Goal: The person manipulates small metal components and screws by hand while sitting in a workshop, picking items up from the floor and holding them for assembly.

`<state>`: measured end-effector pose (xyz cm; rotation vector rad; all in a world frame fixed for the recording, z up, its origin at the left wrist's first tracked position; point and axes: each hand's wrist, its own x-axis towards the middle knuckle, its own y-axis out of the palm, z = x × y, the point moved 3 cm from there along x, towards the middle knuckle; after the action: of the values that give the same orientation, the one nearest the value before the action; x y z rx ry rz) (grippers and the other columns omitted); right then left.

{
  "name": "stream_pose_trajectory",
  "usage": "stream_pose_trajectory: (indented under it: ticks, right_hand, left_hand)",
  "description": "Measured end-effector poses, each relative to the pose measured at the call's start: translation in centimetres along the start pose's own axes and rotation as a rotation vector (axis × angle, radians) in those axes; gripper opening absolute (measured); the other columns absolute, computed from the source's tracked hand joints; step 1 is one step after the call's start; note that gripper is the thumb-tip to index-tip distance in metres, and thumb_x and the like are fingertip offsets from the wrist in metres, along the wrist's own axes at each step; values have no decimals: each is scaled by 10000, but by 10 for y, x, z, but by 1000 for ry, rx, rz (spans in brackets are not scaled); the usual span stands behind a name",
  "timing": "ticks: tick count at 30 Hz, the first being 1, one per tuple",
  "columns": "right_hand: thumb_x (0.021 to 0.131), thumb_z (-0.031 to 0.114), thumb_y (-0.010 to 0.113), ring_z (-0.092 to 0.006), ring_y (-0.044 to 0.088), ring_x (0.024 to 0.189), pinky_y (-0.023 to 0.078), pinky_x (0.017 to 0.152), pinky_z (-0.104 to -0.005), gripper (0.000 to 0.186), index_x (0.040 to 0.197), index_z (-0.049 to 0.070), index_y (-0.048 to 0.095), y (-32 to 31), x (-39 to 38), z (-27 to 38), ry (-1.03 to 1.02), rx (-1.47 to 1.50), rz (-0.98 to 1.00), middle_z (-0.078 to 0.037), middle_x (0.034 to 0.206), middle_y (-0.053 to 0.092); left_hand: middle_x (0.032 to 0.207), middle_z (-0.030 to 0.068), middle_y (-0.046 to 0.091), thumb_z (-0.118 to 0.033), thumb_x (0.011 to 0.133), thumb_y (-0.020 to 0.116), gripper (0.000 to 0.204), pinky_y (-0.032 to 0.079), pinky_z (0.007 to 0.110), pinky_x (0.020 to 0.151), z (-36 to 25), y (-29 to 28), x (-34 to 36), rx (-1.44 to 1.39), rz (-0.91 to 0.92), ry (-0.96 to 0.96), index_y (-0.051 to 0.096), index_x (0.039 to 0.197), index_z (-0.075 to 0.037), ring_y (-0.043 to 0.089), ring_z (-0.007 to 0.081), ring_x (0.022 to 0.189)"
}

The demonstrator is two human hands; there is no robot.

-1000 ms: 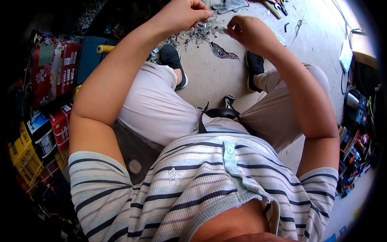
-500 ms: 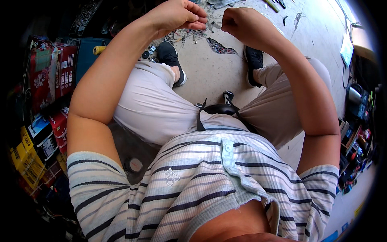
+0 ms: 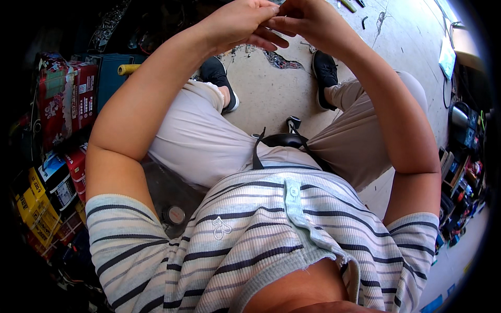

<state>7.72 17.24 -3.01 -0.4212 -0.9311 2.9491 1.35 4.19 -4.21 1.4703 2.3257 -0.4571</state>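
Note:
At the top of the view my left hand and my right hand meet, fingertips against fingertips. The left thumb and forefinger are pinched together, while its lower fingers stretch out beneath the right hand's fingers. My right hand's fingers are bent and closed at the same spot. Whatever lies in the two pinches, if anything, is too small or too covered to make out. Below the hands, a patch of tangled scrap lies on the concrete floor between my black shoes.
Red boxes, a yellow box and a yellow cylinder crowd the left side. A round-topped container stands by my left hip. Shelving with mixed goods lines the right. Pen-like tools lie on the floor ahead.
Both hands have come together from a small gap, so their fingers now touch and overlap. My right shoe has shifted slightly left and up.

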Motion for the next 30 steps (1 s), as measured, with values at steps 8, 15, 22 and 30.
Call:
stream_pose_trajectory:
  ticks: [8,15,22,30]
  right_hand:
    - [822,201,655,-112,551,615,435,556,-262,235,869,-27,625,-3,-1,1,-12,151,-1,-75,680,618]
    - [765,191,651,-234,601,644,467,603,-350,174,809,23,635,-27,-6,7,-209,-412,-118,-115,714,633]
    - [758,138,567,-274,562,652,436,595,-388,176,616,53,625,-87,-5,-46,-266,-973,-112,-126,676,590]
    - [811,151,637,-245,641,828,502,724,-325,271,1042,12,609,-124,-30,-83,247,-753,-360,-151,948,657]
  left_hand:
    - [975,103,633,-212,942,459,351,533,283,722,0,-6,10,-393,189,-134,445,1240,-25,643,207,862]
    - [1049,140,629,-440,937,413,504,515,290,785,7,-8,2,229,-66,108,479,1239,-42,633,212,943]
    - [1010,64,643,-302,934,469,361,477,240,735,12,-16,2,364,7,79,536,1210,-79,596,119,856]
    - [956,95,646,-281,918,512,352,481,239,663,10,-12,4,329,7,113,565,1150,-22,598,133,782]
